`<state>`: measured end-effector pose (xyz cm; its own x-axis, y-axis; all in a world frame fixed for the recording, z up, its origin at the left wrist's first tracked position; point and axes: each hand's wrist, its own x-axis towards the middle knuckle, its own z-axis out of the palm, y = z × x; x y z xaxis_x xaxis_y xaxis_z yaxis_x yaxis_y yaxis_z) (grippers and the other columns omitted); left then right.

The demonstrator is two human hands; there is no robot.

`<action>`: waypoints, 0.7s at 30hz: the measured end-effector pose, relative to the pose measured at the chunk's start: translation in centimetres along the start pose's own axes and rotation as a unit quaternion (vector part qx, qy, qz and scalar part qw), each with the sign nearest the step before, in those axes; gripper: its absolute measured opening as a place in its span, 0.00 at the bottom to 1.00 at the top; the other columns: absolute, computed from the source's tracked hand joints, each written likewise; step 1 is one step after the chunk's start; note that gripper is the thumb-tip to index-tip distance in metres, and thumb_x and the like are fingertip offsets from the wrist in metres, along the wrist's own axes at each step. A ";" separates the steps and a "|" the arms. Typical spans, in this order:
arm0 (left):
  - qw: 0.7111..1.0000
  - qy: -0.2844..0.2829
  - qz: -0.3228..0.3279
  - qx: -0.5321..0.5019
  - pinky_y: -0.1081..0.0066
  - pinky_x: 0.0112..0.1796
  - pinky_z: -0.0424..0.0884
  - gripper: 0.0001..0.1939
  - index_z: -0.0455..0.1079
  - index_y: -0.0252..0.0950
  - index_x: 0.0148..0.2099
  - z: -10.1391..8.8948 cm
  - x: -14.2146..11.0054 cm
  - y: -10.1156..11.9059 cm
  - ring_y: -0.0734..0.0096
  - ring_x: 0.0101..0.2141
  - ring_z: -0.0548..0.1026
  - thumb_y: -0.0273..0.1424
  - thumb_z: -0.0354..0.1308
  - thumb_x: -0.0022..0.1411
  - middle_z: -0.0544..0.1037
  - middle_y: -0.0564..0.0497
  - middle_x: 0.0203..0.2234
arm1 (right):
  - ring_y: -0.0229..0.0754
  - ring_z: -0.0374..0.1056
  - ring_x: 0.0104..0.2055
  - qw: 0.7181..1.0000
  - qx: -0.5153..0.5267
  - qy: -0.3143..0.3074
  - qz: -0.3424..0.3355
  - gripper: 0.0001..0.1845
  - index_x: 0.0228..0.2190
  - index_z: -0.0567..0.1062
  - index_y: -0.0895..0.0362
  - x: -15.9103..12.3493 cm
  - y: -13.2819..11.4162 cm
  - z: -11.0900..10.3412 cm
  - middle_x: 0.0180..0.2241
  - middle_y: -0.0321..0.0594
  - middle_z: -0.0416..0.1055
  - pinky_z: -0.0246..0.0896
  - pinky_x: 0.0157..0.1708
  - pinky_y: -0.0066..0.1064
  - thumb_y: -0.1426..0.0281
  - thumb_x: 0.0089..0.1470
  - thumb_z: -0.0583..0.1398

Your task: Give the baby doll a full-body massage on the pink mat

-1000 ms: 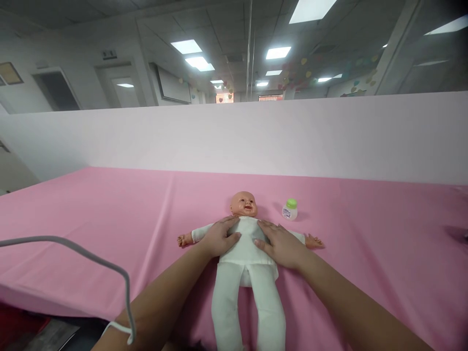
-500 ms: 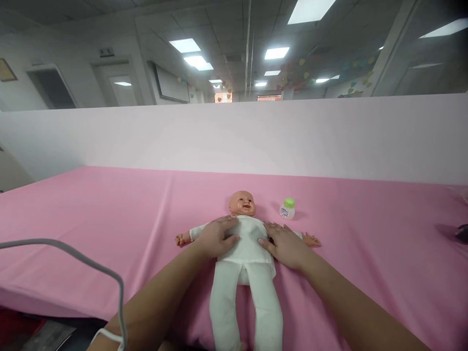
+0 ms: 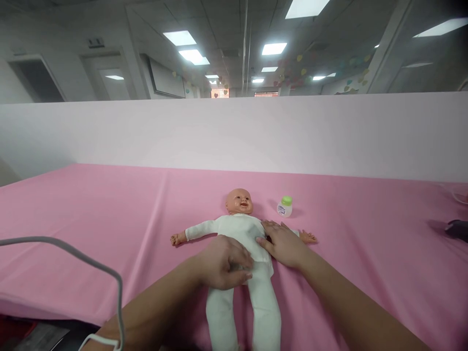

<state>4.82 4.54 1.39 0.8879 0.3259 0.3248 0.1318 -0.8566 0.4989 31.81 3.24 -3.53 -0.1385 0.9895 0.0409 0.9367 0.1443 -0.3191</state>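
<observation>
A baby doll [image 3: 243, 228] in a white top and white trousers lies face up, arms spread, its feet at the bottom of the view. My left hand [image 3: 226, 263] is over its lower belly, near the hem of the top. The fingers are loosely bent and a little blurred, with the thumb apart from them; I see nothing held. My right hand [image 3: 287, 243] rests flat against the doll's chest and shoulder on the right, fingers stretched out and partly covering its arm. Beyond that hand stands a small clear bottle [image 3: 284, 208] with a green cap.
Pink cloth [image 3: 109, 219] covers the table, backed by a low white partition [image 3: 234, 134] with glass above. A grey cable [image 3: 87, 261] loops over the left front, near my forearm. At the right edge lies a dark object [image 3: 457, 229].
My left hand has left the doll's chest and shoulder and come down to its lower belly, fingers now bent. My right hand stays in place. The view has shifted slightly.
</observation>
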 end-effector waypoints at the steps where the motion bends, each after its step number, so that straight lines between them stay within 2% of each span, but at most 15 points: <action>1: 1.000 0.008 -0.007 0.009 0.66 0.50 0.80 0.14 0.83 0.43 0.47 0.1 0.1 -0.5 0.60 0.44 0.85 0.39 0.59 0.68 0.87 0.52 0.40 | 0.59 0.55 0.73 1.000 -0.001 -0.001 -0.001 0.41 0.70 0.63 0.60 0.0 0.0 0.0 0.71 0.55 0.61 0.44 0.71 0.53 0.45 0.68 0.50; 5: 0.995 0.063 -0.064 0.051 0.57 0.61 0.73 0.22 0.78 0.37 0.60 0.3 0.9 -3.6 0.53 0.58 0.79 0.38 0.62 0.66 0.82 0.44 0.57 | 0.60 0.55 0.74 1.000 0.002 -0.007 0.000 0.43 0.70 0.63 0.61 0.0 0.1 0.1 0.71 0.55 0.60 0.44 0.72 0.53 0.44 0.68 0.49; 8: 0.986 0.063 -0.121 0.091 0.54 0.66 0.67 0.27 0.73 0.37 0.66 0.1 1.5 -6.1 0.51 0.64 0.72 0.42 0.60 0.69 0.76 0.43 0.63 | 0.60 0.54 0.74 1.000 0.000 -0.011 0.005 0.43 0.70 0.63 0.62 0.1 0.1 0.2 0.72 0.55 0.59 0.44 0.72 0.53 0.44 0.69 0.48; 11: 0.975 0.069 -0.176 0.118 0.54 0.67 0.65 0.30 0.69 0.34 0.69 -0.2 1.6 -8.1 0.50 0.66 0.69 0.45 0.55 0.72 0.73 0.41 0.66 | 0.60 0.54 0.74 1.000 -0.003 -0.014 0.005 0.43 0.71 0.61 0.63 0.2 -0.1 0.1 0.72 0.56 0.59 0.43 0.72 0.54 0.45 0.69 0.48; 15: 0.962 0.073 -0.223 0.140 0.55 0.65 0.66 0.28 0.68 0.35 0.70 -0.4 1.1 -9.5 0.51 0.64 0.72 0.43 0.47 0.76 0.74 0.41 0.65 | 0.60 0.54 0.74 1.000 0.002 -0.014 0.008 0.42 0.71 0.61 0.63 -0.3 -0.6 -0.5 0.71 0.56 0.59 0.44 0.72 0.54 0.47 0.69 0.50; 19: 0.955 0.068 -0.250 0.147 0.55 0.62 0.68 0.28 0.69 0.35 0.68 -0.3 0.8 -9.7 0.50 0.62 0.74 0.44 0.44 0.77 0.75 0.40 0.64 | 0.64 0.64 0.68 1.000 0.017 -0.016 0.016 0.34 0.65 0.72 0.56 -2.0 -1.0 -2.4 0.67 0.52 0.67 0.58 0.65 0.57 0.50 0.67 0.55; 21: 0.954 0.066 -0.253 0.144 0.55 0.63 0.68 0.28 0.69 0.35 0.68 -0.2 0.8 -9.6 0.50 0.63 0.74 0.44 0.44 0.77 0.75 0.39 0.64 | 0.63 0.66 0.66 0.999 0.043 -0.011 -0.017 0.32 0.63 0.74 0.52 -3.0 -1.2 -3.5 0.65 0.48 0.71 0.61 0.64 0.57 0.49 0.66 0.58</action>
<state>4.11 13.12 -2.97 0.6181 0.7580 0.2085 0.6613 -0.6447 0.3835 32.24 0.08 0.08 -0.1770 0.9837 0.0334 0.9005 0.1755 -0.3978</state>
